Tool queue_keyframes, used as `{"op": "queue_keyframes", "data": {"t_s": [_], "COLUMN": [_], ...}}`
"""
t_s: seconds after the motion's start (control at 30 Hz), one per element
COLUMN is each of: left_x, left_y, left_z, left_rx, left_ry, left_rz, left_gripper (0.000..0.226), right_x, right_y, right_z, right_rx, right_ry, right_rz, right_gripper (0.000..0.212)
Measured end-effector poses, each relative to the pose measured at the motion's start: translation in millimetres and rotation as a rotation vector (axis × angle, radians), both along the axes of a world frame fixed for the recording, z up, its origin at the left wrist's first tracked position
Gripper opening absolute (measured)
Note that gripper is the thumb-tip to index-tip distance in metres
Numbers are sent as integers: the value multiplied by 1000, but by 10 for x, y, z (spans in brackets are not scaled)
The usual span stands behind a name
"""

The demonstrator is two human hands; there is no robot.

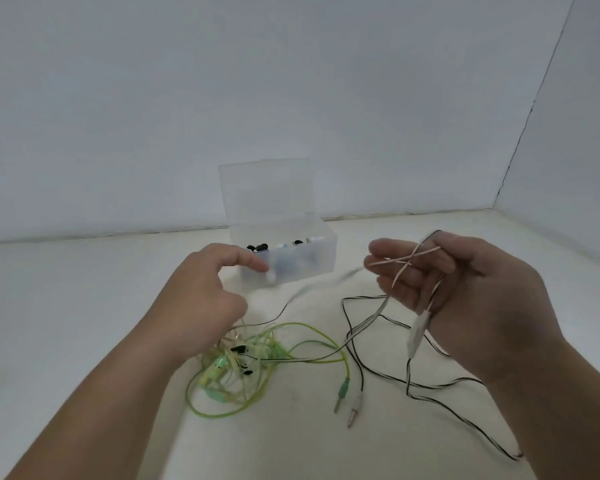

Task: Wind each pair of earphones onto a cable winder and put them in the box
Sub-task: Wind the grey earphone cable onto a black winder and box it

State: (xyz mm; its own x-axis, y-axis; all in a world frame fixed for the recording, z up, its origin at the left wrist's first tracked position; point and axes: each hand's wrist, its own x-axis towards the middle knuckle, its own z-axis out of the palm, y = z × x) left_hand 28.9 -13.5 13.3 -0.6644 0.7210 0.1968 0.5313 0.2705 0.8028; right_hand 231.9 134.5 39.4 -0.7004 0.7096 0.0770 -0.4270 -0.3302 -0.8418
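My right hand (465,292) is raised at the right and holds loops of a white-and-black earphone cable (388,320) across its fingers and palm; an inline remote (417,332) dangles below the palm. The cable's plug (354,412) lies on the table. My left hand (201,299) hovers with curled fingers over a tangle of green-yellow earphones (243,368); whether it pinches anything is hidden. The clear plastic box (305,263) stands behind with its lid up, holding several wound earphones.
A green plug (342,393) lies beside the white one near the middle of the white table. Walls close off the back and the right side. The white-and-black cable trails along the table toward the right front edge (499,448).
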Motion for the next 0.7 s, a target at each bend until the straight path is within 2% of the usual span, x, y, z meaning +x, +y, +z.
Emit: {"op": "queue_keyframes", "data": {"t_s": [0.1,0.2,0.27,0.33,0.43,0.47,0.6,0.7], "left_x": [37,37,15,-34,-58,-51,-70,-70], "left_y": [5,18,11,5,6,7,19,16], "left_z": [16,-65,-89,-98,-98,-94,-108,-118], "left_rx": [37,-167,-229,-255,-271,-276,-328,-336], "left_ry": [-97,-24,-10,31,48,43,157,145], "left_rz": [-134,-286,-332,-313,-298,-295,-208,-189], "left_gripper": [13,10,6,10,35,37,29,30], "right_x": [5,2,8,30,47,52,111,174], "right_y": [-34,23,102,186,254,258,266,265], "right_z": [14,-20,-49,-60,-66,-68,-60,-41], "right_rx": [22,30,1,-45,-59,-54,-36,146], "right_ry": [-18,-30,-13,31,73,80,103,67], "right_rz": [59,5,-85,-180,-222,-224,-147,-31], "right_gripper": [34,30,31,30,29,30,21,15]}}
